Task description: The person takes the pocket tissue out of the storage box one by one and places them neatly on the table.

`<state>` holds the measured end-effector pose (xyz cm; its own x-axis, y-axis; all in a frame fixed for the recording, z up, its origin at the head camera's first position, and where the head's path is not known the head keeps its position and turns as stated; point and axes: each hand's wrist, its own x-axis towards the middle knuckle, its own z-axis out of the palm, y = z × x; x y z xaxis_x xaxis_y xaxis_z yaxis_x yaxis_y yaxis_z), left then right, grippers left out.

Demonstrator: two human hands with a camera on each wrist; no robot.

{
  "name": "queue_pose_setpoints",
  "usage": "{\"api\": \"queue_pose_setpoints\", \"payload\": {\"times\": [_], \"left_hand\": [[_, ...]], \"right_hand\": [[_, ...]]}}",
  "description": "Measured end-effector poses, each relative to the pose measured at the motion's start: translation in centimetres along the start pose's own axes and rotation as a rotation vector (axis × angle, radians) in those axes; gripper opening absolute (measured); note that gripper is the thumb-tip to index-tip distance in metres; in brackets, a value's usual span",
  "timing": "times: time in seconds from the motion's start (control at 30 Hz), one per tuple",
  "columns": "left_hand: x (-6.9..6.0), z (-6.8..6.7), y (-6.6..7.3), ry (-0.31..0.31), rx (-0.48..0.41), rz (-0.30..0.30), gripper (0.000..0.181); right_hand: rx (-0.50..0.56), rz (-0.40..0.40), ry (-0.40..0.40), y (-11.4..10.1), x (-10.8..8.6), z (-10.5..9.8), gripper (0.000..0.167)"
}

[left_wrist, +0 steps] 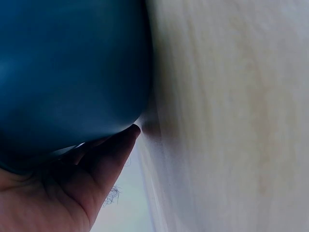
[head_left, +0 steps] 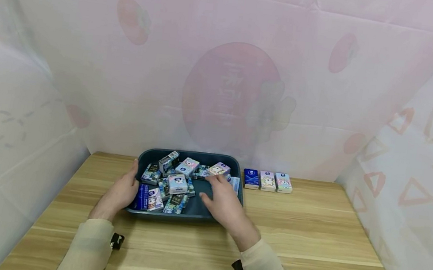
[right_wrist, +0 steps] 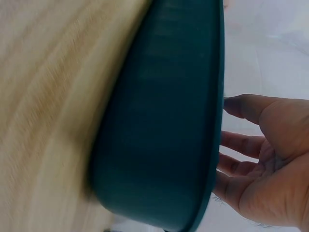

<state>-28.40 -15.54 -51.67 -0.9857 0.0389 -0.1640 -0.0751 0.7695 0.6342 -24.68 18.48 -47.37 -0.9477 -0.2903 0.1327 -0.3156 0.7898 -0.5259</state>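
Note:
A dark teal tray [head_left: 199, 217] holds a jumble of small pocket tissue packs, some dark floral [head_left: 175, 204], some pastel cartoon ones [head_left: 177, 184], and a deep blue one [head_left: 142, 197]. My left hand [head_left: 118, 193] grips the tray's left side, thumb at the rim; in the left wrist view its fingers [left_wrist: 108, 157] lie along the outer wall. Over the tray's right half reaches my right hand [head_left: 226, 204], fingertips close to a pink cartoon pack [head_left: 219, 169]; contact cannot be told. The right wrist view shows these fingers [right_wrist: 241, 142] spread and loosely bent, partly hidden behind the tray wall [right_wrist: 164, 106].
Right of the tray, three tissue packs stand in a row: dark blue [head_left: 251, 179], pink [head_left: 268, 181] and pastel blue [head_left: 283, 183]. Beneath everything is a wood-grain table [head_left: 307, 252]. Printed cloth [head_left: 159, 70] hangs behind and on both sides.

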Motion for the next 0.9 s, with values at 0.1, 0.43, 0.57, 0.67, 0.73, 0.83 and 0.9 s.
{"api": "queue_pose_setpoints", "payload": {"times": [0.1, 0.43, 0.57, 0.67, 0.73, 0.83, 0.9], "left_hand": [[0.0, 0.0, 0.1, 0.001, 0.004, 0.006, 0.075], [0.0, -0.1, 0.2, -0.008, 0.003, -0.015, 0.075], [0.1, -0.1, 0.1, -0.006, 0.01, -0.019, 0.075], [0.2, -0.1, 0.2, -0.007, 0.011, -0.022, 0.075], [0.2, -0.1, 0.2, -0.007, 0.009, -0.022, 0.075], [0.1, -0.1, 0.2, -0.004, 0.007, -0.019, 0.075], [0.1, 0.0, 0.2, 0.001, 0.011, -0.013, 0.075]], "right_hand": [[0.01, 0.001, -0.018, -0.2, 0.0, 0.7, 0.054], [0.02, 0.019, -0.099, -1.2, 0.4, 3.0, 0.052], [0.048, 0.023, -0.12, -1.5, 0.9, 3.6, 0.049], [0.109, 0.037, -0.139, -1.7, 1.4, 3.9, 0.043], [0.157, 0.055, -0.153, -1.7, 1.7, 4.0, 0.04], [0.209, 0.089, -0.176, -1.6, 2.1, 4.3, 0.04], [0.235, 0.117, -0.194, -1.6, 2.4, 4.4, 0.042]]}}
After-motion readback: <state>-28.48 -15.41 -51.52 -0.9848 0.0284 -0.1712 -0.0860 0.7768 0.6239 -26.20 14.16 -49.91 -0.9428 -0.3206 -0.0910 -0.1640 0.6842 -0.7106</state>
